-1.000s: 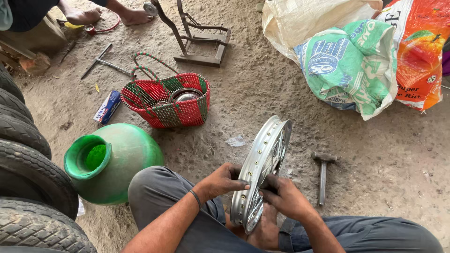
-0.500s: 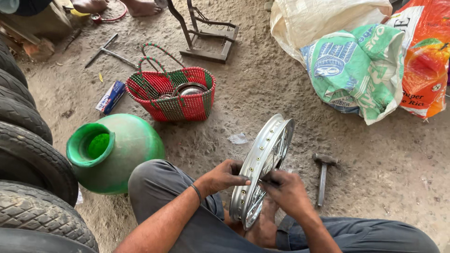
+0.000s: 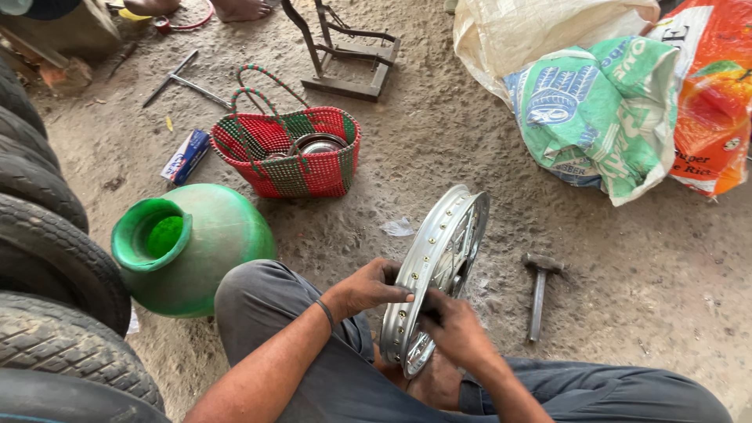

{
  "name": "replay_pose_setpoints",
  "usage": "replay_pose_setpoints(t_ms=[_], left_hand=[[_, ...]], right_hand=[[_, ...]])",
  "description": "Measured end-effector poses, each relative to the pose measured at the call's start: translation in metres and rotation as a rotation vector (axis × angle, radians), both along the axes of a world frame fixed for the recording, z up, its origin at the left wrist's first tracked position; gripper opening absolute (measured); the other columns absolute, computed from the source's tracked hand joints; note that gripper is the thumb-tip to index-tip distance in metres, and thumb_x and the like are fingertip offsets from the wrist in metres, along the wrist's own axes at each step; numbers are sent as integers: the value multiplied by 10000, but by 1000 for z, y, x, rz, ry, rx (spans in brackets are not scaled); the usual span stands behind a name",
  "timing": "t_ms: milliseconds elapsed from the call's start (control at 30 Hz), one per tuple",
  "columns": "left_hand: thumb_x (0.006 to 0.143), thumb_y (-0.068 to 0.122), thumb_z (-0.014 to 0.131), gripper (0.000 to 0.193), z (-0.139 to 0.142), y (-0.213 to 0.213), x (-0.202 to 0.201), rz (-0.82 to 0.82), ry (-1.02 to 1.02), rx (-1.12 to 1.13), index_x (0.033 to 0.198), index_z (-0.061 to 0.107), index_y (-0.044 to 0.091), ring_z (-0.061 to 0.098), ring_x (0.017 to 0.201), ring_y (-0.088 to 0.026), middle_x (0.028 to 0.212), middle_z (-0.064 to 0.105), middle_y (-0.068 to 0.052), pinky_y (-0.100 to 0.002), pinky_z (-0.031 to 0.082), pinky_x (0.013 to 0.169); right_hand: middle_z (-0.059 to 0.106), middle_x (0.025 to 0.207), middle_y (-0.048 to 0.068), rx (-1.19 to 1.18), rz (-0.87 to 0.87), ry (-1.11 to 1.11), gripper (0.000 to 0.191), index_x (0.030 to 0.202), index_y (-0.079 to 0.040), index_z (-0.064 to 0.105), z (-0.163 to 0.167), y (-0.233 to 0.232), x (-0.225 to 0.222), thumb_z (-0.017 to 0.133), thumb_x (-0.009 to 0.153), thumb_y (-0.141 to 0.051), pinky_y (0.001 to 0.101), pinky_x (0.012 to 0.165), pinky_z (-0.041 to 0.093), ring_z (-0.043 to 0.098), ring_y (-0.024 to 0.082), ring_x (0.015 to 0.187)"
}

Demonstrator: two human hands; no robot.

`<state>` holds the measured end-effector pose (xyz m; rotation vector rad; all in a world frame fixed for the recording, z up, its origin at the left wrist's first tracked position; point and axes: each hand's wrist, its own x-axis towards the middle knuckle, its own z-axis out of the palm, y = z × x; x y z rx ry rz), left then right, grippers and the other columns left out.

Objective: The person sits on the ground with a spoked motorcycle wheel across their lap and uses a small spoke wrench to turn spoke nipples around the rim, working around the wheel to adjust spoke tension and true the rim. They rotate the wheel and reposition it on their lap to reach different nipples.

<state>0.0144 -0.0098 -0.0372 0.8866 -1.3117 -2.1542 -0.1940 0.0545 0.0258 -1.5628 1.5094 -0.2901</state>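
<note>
- The chrome wheel rim [image 3: 436, 270] stands on edge on the dirt floor [image 3: 627, 298], its lower end wedged between the seated person's knees; it is the landmark for everything else here.
- The left hand [image 3: 368, 287] rests on the rim's outer band, fingers curled over the edge in a closed grip that steadies it.
- The right hand [image 3: 457, 329] sits on the rim's other face, low down near the spokes [image 3: 454, 251]; its fingers are bent inward, but whether that grip pinches a spoke or a small part I cannot tell.
- To do this well, I judge the left hand should keep the rim upright and from rolling, while the right works one spoke at a time.
- Pressing the knees against the rim's base would likely spare the wrists.
- A hammer [image 3: 539, 291] lies just right of the rim, within reach.
- A green pot [image 3: 196, 247] stands left of the rim, a woven red-and-green basket [image 3: 291, 153] beyond it, and stacked tyres [image 3: 47, 258] further left.
</note>
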Motion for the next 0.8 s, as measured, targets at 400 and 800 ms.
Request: replay_pose_setpoints(t_ms=[400,800], left_hand=[[825,164,839,500,5,1,-2,-8,14,16,1251,689,-49,698,1093,-183,1158,760,-117,-342,528,1049],[828,164,838,463,10,2,-1,11,-4,-10,1222,705,-40,682,1067,-148,1133,758,-81,-314,523,1013]], right_hand=[[794,863,71,24,-40,79,170,957,-88,763,16,-4,-27,746,873,-235,391,737,604,763,200,784],[796,864,109,-7,79,146,231,954,-69,729,24,-7,-20,780,830,-258,396,747,591,766,221,764]])
